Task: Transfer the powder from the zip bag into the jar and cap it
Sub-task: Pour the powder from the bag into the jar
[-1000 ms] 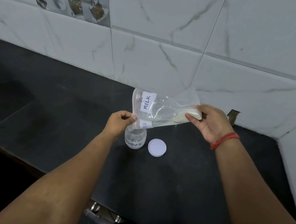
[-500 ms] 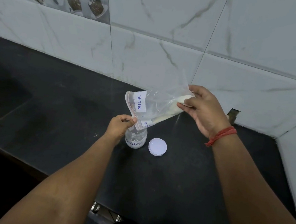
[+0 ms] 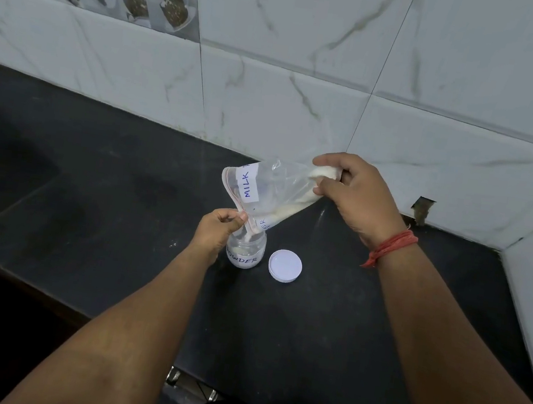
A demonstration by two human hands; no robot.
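Your left hand (image 3: 217, 229), at centre frame, pinched the lower mouth corner of the zip bag (image 3: 269, 195) between thumb and curled fingers. Your right hand (image 3: 354, 193), right of centre, gripped the bag's raised bottom end, fingers curled round a bunched lump of powder. The bag was tilted, mouth down, directly over the open jar (image 3: 246, 250), and a thin stream of white powder (image 3: 248, 233) entered it. The jar stood upright on the black counter (image 3: 88, 205). The white lid (image 3: 285, 266) lay just right of the jar, apart from it.
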